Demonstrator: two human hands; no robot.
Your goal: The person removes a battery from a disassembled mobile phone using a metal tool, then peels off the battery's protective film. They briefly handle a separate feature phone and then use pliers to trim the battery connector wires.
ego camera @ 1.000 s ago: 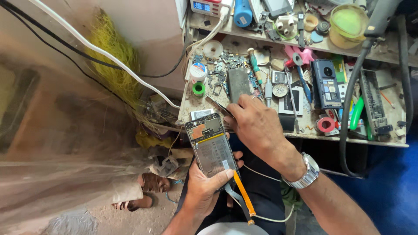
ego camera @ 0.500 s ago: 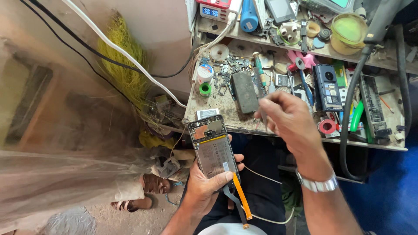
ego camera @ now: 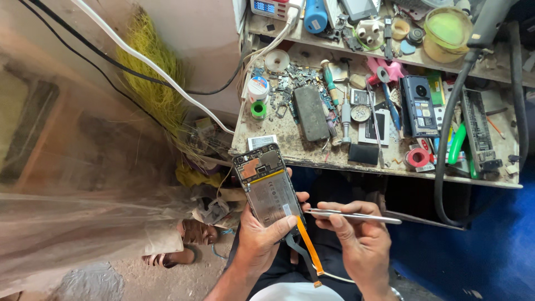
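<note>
Left hand (ego camera: 262, 237) is wrapped round the lower end of an opened phone (ego camera: 269, 187), back cover off, insides facing up, thumb pressed across its bottom edge. An orange flex ribbon (ego camera: 308, 248) and a dark one hang from the phone's base, trailing down between the two wrists. Right hand (ego camera: 359, 239) sits just beside it, fingers pinched on a pair of metal tweezers (ego camera: 356, 215), held flat, their pointed end right at the phone's lower corner by the left thumb; whether the tip touches the phone I cannot tell.

Beyond the hands, the cluttered surface (ego camera: 290, 142): a dark battery (ego camera: 310, 113) straight ahead of the phone, a screwdriver (ego camera: 345, 114) beside it, another stripped phone (ego camera: 418, 106) further right, a red tape roll (ego camera: 418, 158) near the front edge, and a thick black hose (ego camera: 446, 145) curling down on the right. Up left of the phone, a white cable (ego camera: 167, 78) runs across the wall past a yellow fibrous bundle (ego camera: 153, 72).
</note>
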